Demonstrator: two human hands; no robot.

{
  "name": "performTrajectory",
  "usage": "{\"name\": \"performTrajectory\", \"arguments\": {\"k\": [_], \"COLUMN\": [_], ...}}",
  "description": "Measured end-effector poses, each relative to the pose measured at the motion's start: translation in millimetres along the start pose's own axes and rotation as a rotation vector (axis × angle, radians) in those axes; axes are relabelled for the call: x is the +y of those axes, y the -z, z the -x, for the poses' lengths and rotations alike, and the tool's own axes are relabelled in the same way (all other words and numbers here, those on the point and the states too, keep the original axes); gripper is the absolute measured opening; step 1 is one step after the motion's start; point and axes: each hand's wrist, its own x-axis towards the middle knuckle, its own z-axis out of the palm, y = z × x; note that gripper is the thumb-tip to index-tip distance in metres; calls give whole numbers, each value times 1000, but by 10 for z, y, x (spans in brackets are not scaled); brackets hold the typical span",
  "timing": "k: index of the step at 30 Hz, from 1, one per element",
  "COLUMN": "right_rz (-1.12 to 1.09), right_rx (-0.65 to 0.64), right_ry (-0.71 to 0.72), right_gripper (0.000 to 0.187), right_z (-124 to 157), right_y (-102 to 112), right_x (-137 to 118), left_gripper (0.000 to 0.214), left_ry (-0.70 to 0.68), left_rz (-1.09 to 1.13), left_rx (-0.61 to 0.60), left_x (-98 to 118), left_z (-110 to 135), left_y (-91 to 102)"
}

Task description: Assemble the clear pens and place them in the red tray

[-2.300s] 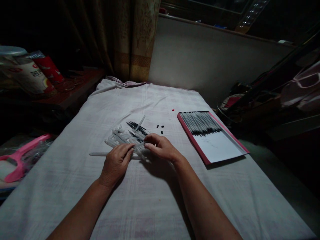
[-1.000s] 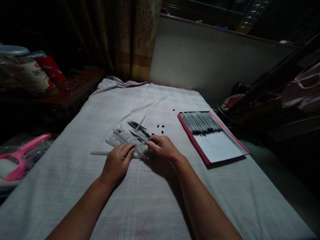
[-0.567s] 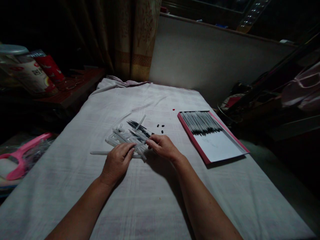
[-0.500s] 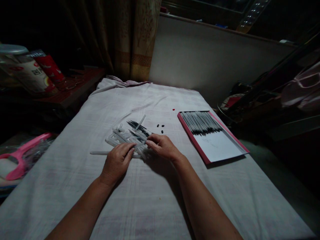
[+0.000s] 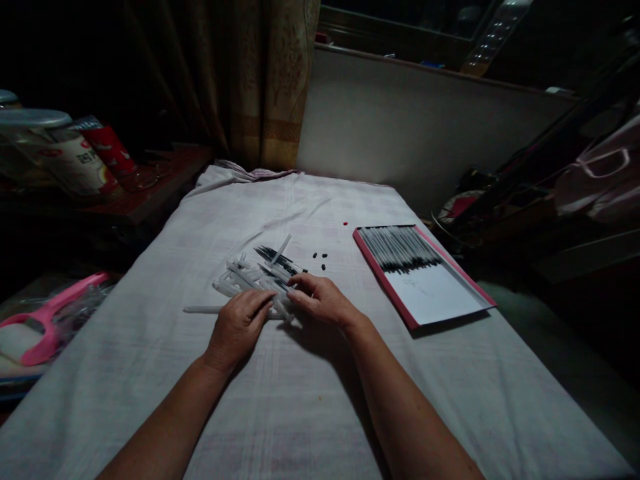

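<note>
A loose pile of translucent pen barrels lies on the cloth, with black-tipped refills at its far side. My left hand is at the near side of the pile, thumb and fingers closed around what looks like a pen barrel, mostly covered by the hand. Just to the right, my right hand has its thumb and forefinger bent together over the pile's edge. What lies between those fingertips is too small to make out. One lone barrel sticks out left of my left hand.
A shallow pink-edged box on the right holds a row of assembled-looking pens. Several small black pieces and a red one lie beyond my right hand. Pink scissors-like handles and jars are at left.
The barrel that showed between my two hands is no longer visible there. My right fingertips have shifted slightly left. The whole view has tilted a little upward.
</note>
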Motion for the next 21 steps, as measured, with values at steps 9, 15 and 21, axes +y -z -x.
{"name": "performTrajectory", "arguments": {"k": [9, 15, 21], "right_rz": [-170, -465, -542], "right_rx": [279, 507, 493], "right_ry": [-119, -324, -349], "right_gripper": [24, 30, 31], "right_z": [369, 514, 504], "right_y": [176, 382, 339], "right_x": [230, 491, 512], "left_gripper": [31, 30, 16], "left_ry": [14, 96, 96], "left_rz": [-62, -389, -470], "left_rx": [29, -291, -392], "left_x": [-98, -308, -359], "left_z": [-147, -550, -828], "left_y": [38, 73, 12]}}
